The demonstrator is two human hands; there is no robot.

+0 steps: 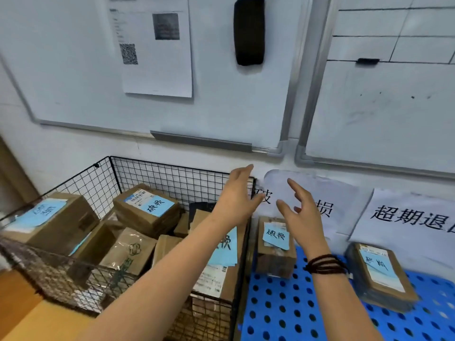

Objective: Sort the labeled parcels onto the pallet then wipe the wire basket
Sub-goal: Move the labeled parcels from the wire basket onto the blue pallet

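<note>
A black wire basket on the left holds several brown parcels with blue labels, such as one parcel at the back. To its right lies a blue perforated pallet. On the pallet stand a small labeled parcel by the basket and a flat parcel further right. My left hand hovers with straight fingers over the basket's right edge. My right hand hangs above the small parcel, fingers spread, holding nothing.
Two paper signs with large black characters hang on the wall behind the pallet. Whiteboards cover the wall above, with a black eraser and a printed sheet. A wooden floor shows at lower left.
</note>
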